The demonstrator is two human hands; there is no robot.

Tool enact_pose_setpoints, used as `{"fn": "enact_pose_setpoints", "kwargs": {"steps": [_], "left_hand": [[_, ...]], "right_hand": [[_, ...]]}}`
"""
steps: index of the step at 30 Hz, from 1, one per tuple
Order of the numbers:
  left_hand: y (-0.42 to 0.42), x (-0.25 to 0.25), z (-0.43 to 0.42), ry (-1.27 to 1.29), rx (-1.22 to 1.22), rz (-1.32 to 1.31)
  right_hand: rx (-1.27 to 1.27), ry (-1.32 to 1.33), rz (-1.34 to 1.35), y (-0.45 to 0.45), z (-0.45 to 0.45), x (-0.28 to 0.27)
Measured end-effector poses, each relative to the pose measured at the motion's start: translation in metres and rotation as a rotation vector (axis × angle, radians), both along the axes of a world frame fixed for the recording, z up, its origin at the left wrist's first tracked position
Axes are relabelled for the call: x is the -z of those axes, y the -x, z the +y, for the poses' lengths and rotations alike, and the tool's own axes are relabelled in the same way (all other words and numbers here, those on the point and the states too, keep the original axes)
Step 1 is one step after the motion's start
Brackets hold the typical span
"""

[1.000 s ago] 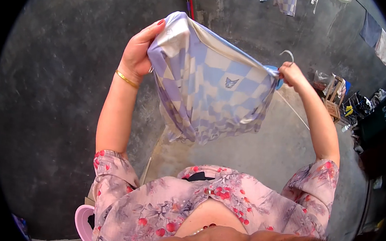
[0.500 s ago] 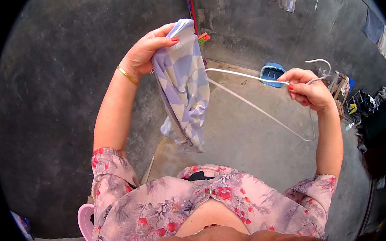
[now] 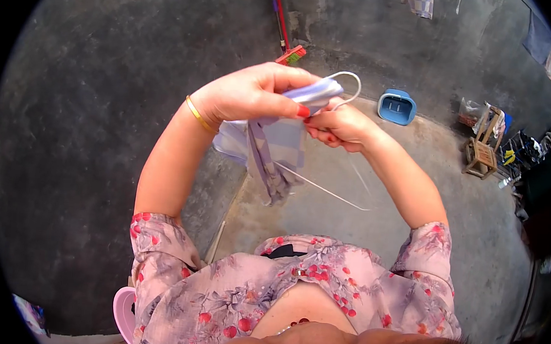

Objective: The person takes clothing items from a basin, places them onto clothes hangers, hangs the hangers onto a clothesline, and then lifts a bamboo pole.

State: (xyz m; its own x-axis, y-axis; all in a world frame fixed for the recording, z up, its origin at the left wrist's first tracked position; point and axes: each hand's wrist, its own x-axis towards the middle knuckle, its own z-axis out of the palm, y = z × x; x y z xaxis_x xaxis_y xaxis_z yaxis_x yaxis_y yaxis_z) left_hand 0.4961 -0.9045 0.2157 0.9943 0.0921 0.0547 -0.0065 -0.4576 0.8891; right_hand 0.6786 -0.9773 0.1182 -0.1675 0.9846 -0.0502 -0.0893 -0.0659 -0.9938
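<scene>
My left hand (image 3: 255,94) is closed on the bunched top of a blue-and-white checkered garment (image 3: 290,141), which hangs down in folds below it. Close against it, my right hand (image 3: 344,125) grips a thin white clothes hanger (image 3: 323,189) near its neck. The hanger's hook curves up above the right hand. One arm of the hanger runs behind or inside the garment; I cannot tell which. Its lower bar shows out to the right of the cloth. Both hands are at chest height, nearly touching.
A blue basin (image 3: 397,107) stands on the floor by the back wall. To the right are a wooden chair (image 3: 481,154) and cluttered items. A red-handled broom (image 3: 290,55) leans in the corner. Laundry (image 3: 418,2) hangs at the top. A pink basin (image 3: 123,318) is at lower left.
My right hand has moved left with the hanger, up to my left hand. My left hand has shifted right and down with the garment. More of the hanger is now covered by cloth.
</scene>
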Motion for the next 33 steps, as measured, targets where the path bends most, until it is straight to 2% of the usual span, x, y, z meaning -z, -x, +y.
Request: {"fn": "enact_pose_setpoints", "kwargs": {"steps": [2,4,7,10,11,14,18,22,24,26,27,28,30,32,33], "left_hand": [[0.002,-0.001,-0.006,-0.188,0.034,-0.028],[0.011,-0.010,-0.013,-0.607,0.010,-0.099],[0.033,-0.019,-0.031,-0.867,-0.174,0.042],[0.036,-0.019,-0.037,-0.976,-0.340,-0.048],[0.031,-0.012,-0.035,-0.966,-0.433,-0.161],[0.004,0.028,-0.005,-1.166,-0.397,-0.341],[-0.012,0.034,0.008,-0.823,-0.339,0.005],[-0.011,0.017,0.008,-0.736,-0.362,-0.064],[-0.009,0.009,0.011,-0.685,-0.347,-0.040],[-0.011,0.000,0.009,-0.688,-0.331,-0.007],[-0.011,-0.004,0.009,-0.672,-0.337,-0.004],[-0.011,-0.009,0.007,-0.679,-0.352,0.013],[-0.012,-0.018,0.009,-0.674,-0.387,0.051],[-0.011,-0.025,0.010,-0.626,-0.410,0.054],[-0.010,-0.029,0.010,-0.627,-0.421,0.040]], "right_hand": [[0.000,-0.078,-0.015,0.005,0.010,0.003],[0.073,-0.084,0.019,0.005,0.008,-0.006],[0.106,-0.166,0.032,-0.012,0.006,-0.010],[0.083,-0.223,-0.020,-0.015,-0.004,-0.023],[0.064,-0.246,-0.045,-0.012,-0.006,-0.026],[0.054,-0.265,-0.064,-0.006,-0.007,-0.024],[-0.001,-0.235,-0.105,-0.016,-0.015,-0.030],[-0.139,-0.158,-0.196,-0.047,-0.023,-0.027],[-0.264,-0.080,-0.014,-0.063,-0.029,-0.018],[-0.205,-0.102,-0.177,-0.075,-0.023,0.005],[-0.268,-0.266,-0.319,-0.075,-0.023,0.014],[-0.275,-0.296,-0.318,-0.075,-0.017,0.033],[-0.209,-0.527,-0.601,-0.062,-0.014,0.054],[-0.202,-0.533,-0.415,-0.043,-0.006,0.086],[-0.253,-0.398,-0.414,-0.034,-0.010,0.085]]}}
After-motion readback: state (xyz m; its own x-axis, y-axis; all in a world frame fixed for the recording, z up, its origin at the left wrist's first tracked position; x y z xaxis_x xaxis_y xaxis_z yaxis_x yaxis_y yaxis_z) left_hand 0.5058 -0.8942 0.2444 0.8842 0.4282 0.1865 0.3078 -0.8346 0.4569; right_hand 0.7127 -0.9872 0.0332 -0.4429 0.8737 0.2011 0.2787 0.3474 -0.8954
